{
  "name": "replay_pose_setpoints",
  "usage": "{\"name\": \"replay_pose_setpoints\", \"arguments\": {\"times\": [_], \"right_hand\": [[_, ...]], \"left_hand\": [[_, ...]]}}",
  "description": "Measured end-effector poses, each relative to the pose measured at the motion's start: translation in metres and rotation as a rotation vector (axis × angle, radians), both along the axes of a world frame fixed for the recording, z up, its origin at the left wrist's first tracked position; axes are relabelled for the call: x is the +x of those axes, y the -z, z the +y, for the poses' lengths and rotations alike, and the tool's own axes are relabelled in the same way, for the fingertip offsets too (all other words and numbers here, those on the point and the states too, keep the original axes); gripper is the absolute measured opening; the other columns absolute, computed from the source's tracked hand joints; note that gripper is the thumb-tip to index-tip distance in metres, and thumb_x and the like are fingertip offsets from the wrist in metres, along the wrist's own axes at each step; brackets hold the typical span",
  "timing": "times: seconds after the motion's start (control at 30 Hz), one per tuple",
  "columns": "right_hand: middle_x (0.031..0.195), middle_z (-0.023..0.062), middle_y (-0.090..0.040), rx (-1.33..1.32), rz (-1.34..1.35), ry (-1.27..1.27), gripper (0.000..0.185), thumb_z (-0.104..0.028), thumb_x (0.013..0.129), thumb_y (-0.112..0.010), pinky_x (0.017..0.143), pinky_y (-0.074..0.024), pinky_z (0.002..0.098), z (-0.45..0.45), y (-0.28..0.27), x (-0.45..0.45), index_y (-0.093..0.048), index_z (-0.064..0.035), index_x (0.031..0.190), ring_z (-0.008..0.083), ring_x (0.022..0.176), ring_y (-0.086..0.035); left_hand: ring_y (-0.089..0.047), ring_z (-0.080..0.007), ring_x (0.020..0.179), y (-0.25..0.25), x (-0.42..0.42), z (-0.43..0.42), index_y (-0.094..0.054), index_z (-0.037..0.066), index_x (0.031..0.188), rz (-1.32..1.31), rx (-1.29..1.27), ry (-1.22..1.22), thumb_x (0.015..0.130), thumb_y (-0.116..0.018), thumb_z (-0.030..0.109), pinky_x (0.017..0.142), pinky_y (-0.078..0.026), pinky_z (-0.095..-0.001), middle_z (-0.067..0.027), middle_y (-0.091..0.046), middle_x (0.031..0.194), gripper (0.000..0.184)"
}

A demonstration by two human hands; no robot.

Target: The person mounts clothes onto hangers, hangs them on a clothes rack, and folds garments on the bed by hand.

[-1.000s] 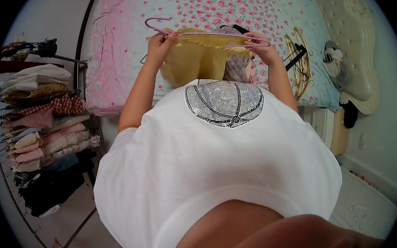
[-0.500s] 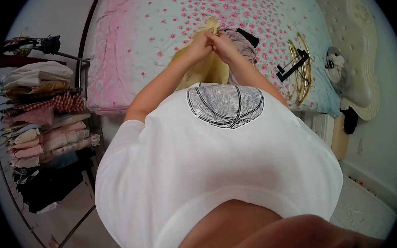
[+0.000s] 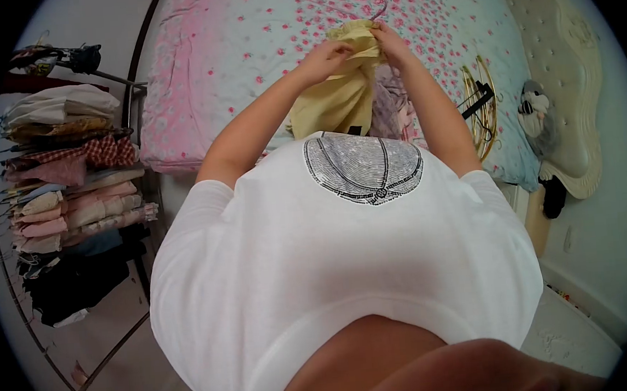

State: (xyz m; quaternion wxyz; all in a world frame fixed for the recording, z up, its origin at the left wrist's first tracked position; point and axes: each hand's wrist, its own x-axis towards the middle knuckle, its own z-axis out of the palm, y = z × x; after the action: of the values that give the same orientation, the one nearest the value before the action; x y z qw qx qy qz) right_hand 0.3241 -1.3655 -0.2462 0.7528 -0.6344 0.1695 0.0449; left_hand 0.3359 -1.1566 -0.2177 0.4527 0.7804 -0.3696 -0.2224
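A pale yellow garment (image 3: 339,95) with a gathered top edge hangs from my hands over the bed. A hanger (image 3: 380,3) shows its thin curved hook above that edge; the rest of it is hidden by the cloth. My right hand (image 3: 392,46) is closed on the top right corner, by the base of the hook. On the garment's left side is my left hand (image 3: 324,61), its fingers curled against the cloth below the top edge. Beside the yellow cloth lies a crumpled greyish-mauve garment (image 3: 388,101), partly covered by my right arm.
Several gold hangers (image 3: 493,110) and a black hanger (image 3: 477,101) lie on the flowered bedspread (image 3: 243,26) at right. A soft toy (image 3: 532,100) rests near the padded headboard (image 3: 572,97). A metal rack with hanging clothes (image 3: 72,176) stands at left.
My hands have moved apart and away from my body, raising the yellow garment's top edge. The hanger's hook has come into view above it. A black piece by the mauve garment is out of sight.
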Motion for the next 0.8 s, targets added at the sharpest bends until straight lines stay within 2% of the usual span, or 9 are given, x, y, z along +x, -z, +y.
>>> {"name": "replay_pose_setpoints", "arguments": {"times": [0.07,0.17,0.27,0.33,0.43,0.57,0.8], "right_hand": [[0.101,0.0072,-0.056,-0.056,-0.022,-0.12,0.032,-0.017,0.086,-0.045,0.072,-0.0461,0.0284,0.0,-0.027,-0.014,-0.047,-0.0009,0.114,0.0153,0.09,-0.055],[0.104,0.007,-0.056,-0.061,-0.029,-0.257,0.032,-0.016,0.085,-0.047,0.074,-0.0455,0.0264,-0.005,-0.043,-0.034,-0.049,-0.0011,0.113,0.0135,0.09,-0.055],[0.103,0.0068,-0.056,-0.037,0.021,-0.354,0.032,-0.015,0.085,-0.047,0.074,-0.046,0.0259,-0.008,-0.052,-0.051,-0.049,-0.0014,0.113,0.0132,0.088,-0.056],[0.103,0.0068,-0.056,-0.076,0.038,-0.347,0.031,-0.014,0.084,-0.048,0.075,-0.0465,0.0254,-0.009,-0.061,-0.063,-0.049,-0.0014,0.113,0.013,0.087,-0.056],[0.106,0.0065,-0.055,0.049,0.074,-0.392,0.037,-0.013,0.084,-0.05,0.077,-0.0456,0.0248,-0.01,-0.08,-0.076,-0.044,-0.0007,0.118,0.0134,0.09,-0.056],[0.104,0.0051,-0.056,0.051,0.063,-0.407,0.03,-0.013,0.085,-0.049,0.077,-0.0462,0.0251,-0.012,-0.093,-0.083,-0.046,-0.0023,0.113,0.0126,0.091,-0.056],[0.102,0.0055,-0.056,0.107,0.046,-0.332,0.028,-0.013,0.086,-0.047,0.076,-0.0473,0.0256,0.002,-0.092,-0.084,-0.047,-0.0028,0.111,0.0126,0.09,-0.057]], "left_hand": [[-0.044,-0.0225,0.11,-0.006,0.0,0.01,-0.052,0.01,0.112,-0.347,0.054,-0.124,0.079,-0.055,0.018,0.089,-0.036,-0.0328,-0.0097,-0.05,0.116,0.034],[-0.036,-0.0316,0.114,-0.007,-0.004,0.021,-0.057,0.012,0.103,-0.688,0.014,-0.293,0.073,-0.059,0.025,0.094,-0.027,-0.0421,-0.012,-0.043,0.12,0.032],[-0.029,-0.0324,0.12,-0.008,-0.008,0.026,-0.059,0.016,0.1,-0.866,0.027,-0.266,0.071,-0.063,0.032,0.095,-0.023,-0.0469,-0.0136,-0.032,0.129,0.033],[-0.028,-0.0325,0.12,-0.008,-0.009,0.031,-0.059,0.017,0.099,-0.862,0.058,-0.166,0.069,-0.064,0.036,0.096,-0.021,-0.0477,-0.0149,-0.031,0.13,0.036],[-0.028,-0.0319,0.121,-0.005,-0.01,0.044,-0.061,0.02,0.097,-0.873,0.1,-0.104,0.067,-0.066,0.043,0.096,-0.019,-0.0484,-0.0135,-0.032,0.131,0.038],[-0.025,-0.0317,0.123,-0.001,-0.002,0.049,-0.063,0.021,0.093,-0.815,0.214,-0.015,0.065,-0.066,0.048,0.096,-0.017,-0.0491,-0.0136,-0.031,0.133,0.039],[-0.023,-0.0307,0.125,-0.012,-0.018,0.052,-0.064,0.019,0.088,-0.87,0.035,-0.091,0.07,-0.064,0.037,0.097,-0.01,-0.0548,-0.0119,-0.028,0.135,0.025]]}}
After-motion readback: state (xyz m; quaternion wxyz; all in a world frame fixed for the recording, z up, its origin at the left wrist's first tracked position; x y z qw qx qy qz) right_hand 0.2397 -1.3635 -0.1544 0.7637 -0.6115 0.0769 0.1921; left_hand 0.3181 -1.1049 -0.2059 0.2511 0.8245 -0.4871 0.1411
